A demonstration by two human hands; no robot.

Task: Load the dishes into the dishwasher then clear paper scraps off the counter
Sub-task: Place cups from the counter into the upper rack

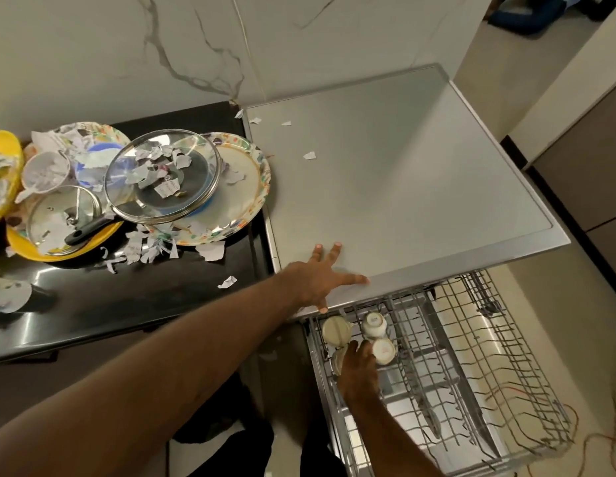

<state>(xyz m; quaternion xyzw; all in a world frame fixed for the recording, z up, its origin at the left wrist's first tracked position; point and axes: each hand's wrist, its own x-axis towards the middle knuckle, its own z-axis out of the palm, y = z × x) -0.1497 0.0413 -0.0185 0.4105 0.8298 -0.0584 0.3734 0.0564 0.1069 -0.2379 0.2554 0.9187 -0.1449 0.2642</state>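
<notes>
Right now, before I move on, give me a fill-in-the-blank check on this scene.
The left hand rests on the grey worktop, holding ___.
The right hand reaches into the wire dishwasher ___.
Torn paper scraps lie on the round glass ___.
Missing: nothing; rack; lid.

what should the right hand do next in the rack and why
Probably release the cup and lift the right hand out of the rack: it already sits low beside three other cups, and plates wait on the black counter.
</notes>
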